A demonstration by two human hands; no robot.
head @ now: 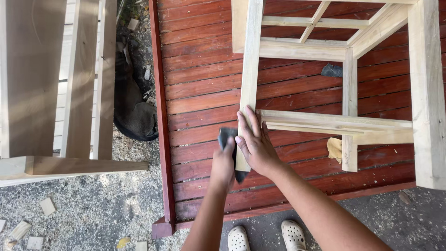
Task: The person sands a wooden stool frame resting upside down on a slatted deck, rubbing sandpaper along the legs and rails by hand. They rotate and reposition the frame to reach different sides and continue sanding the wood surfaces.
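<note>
An unfinished pale wooden frame point(341, 51) lies on a red slatted wooden platform point(200, 83). My right hand point(254, 142) rests flat on the frame's left leg point(250, 69), fingers spread, near the joint with a lower rail point(334, 122). My left hand point(223, 165) is closed around a dark grey sanding block point(226, 136), pressed against the left side of that same leg. The block's lower tip shows under the leg's end.
More pale wooden furniture parts point(79, 83) stand at the left over gravel. A dark sack-like object point(134, 116) lies beside the platform. Small wood offcuts point(46, 206) are scattered on the gravel. My white clogs point(265, 236) show at the bottom. A yellowish scrap point(334, 148) lies under the frame.
</note>
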